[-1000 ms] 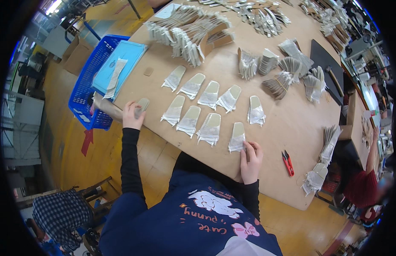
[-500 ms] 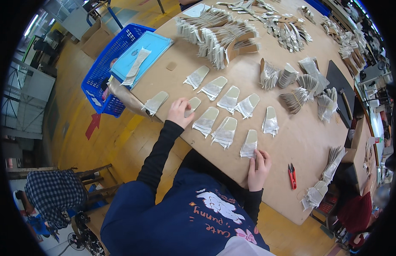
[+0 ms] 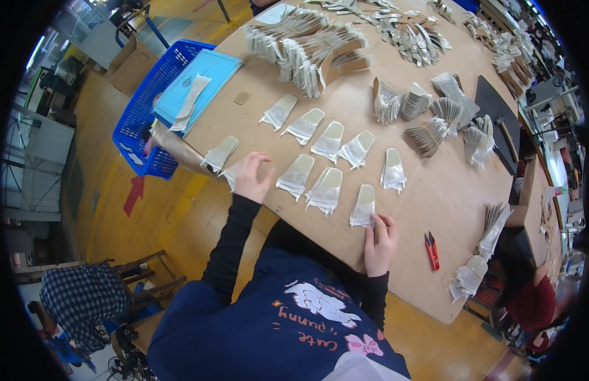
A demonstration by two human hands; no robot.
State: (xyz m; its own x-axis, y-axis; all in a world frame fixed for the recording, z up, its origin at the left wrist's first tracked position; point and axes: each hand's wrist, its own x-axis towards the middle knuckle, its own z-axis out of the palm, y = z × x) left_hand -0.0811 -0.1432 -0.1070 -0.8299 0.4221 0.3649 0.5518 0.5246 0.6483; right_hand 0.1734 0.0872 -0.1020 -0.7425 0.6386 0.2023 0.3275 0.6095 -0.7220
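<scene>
The scene is brightly and evenly lit from overhead; the wooden table (image 3: 447,190) shows only soft, short shadows beneath the pale pieces lying on it. A faint sheen lies on the yellow floor (image 3: 104,165) toward nine o'clock. Fisheye distortion bends the table edges, strongest from twelve to three o'clock, and a black vignette rings the whole frame. The centre is sharp; detail smears and softens at the rim, notably around four and seven o'clock.

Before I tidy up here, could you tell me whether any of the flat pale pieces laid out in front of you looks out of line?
One does: the flat piece left of the left hand sits at the table's edge, apart from the two neat rows.
</scene>
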